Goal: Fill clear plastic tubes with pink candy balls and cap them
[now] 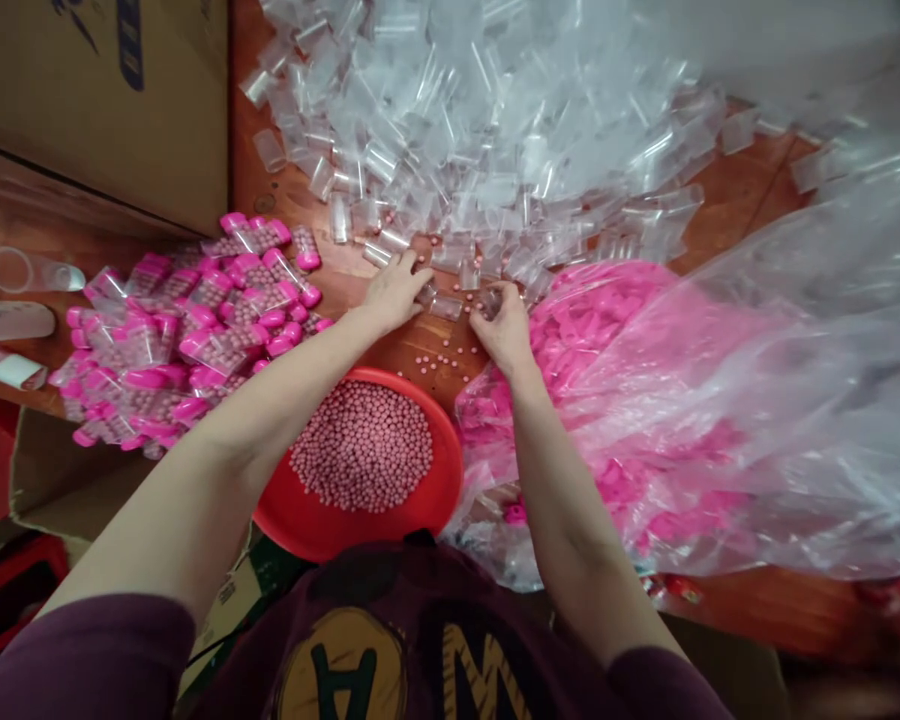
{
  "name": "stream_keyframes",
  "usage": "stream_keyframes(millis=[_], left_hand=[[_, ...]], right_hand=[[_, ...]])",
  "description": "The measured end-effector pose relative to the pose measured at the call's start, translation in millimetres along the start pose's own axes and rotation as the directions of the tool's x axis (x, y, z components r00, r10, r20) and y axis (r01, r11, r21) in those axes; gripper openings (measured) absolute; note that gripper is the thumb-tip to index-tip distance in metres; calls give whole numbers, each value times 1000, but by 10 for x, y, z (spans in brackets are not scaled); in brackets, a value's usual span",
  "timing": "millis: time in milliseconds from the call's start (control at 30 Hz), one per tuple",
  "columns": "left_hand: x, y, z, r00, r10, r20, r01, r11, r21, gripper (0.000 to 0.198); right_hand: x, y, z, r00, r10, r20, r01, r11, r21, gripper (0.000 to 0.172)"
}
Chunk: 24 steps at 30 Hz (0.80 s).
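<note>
My left hand (394,294) is at the near edge of the pile of clear plastic containers (487,110), its thumb and fingers closed round the end of one small clear container. Across a short gap, my right hand (505,326) pinches another clear container (489,300) between thumb and fingers. Between the hands a clear container (445,307) lies on its side. Loose pink beads (441,358) are scattered on the wooden table just in front. Below my forearms sits a red basin (450,470) with a heap of pink beads (367,440).
Filled containers with bright pink caps (195,330) are heaped at left, beside a large cardboard box (97,110). A clear plastic bag (810,400) with pink caps (607,310) spreads over the right side. An empty clear cup (34,270) lies at far left.
</note>
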<state>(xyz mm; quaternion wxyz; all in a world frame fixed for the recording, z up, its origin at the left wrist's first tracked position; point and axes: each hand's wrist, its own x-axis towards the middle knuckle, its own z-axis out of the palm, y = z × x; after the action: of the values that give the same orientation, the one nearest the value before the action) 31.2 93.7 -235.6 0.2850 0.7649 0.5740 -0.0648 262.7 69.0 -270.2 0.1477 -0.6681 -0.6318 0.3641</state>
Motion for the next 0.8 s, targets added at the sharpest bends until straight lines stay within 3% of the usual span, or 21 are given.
stream_keyframes(millis=[100, 200, 333, 467, 567, 700, 800], left_hand=[[17, 22, 16, 1000, -19, -5, 19, 998, -59, 47], [39, -28, -8, 996, -83, -36, 74, 978, -195, 46], [-8, -251, -37, 978, -208, -8, 194, 926, -323, 42], [-159, -473, -40, 964, -263, -26, 249, 935, -251, 31], [-279, -520, -75, 952, -305, 3, 302, 941, -150, 25], [-465, -470, -213, 936, -350, -31, 342, 928, -147, 24], [-683, -443, -385, 920, -388, -49, 377, 913, -155, 36]], right_hand=[[-104, 14, 37, 999, 36, -34, -31, 989, 147, 42], [-214, 1, -12, 998, 40, -42, -33, 990, 139, 44], [-356, -88, -145, 998, 12, 66, -5, 994, -114, 47], [-461, -287, -252, 991, 5, 136, 50, 915, -401, 49], [-489, -450, -290, 981, 26, 191, 82, 842, -534, 45], [-492, -552, -324, 979, 69, 193, 71, 771, -633, 46], [-501, -523, -371, 985, 42, 167, 61, 822, -566, 40]])
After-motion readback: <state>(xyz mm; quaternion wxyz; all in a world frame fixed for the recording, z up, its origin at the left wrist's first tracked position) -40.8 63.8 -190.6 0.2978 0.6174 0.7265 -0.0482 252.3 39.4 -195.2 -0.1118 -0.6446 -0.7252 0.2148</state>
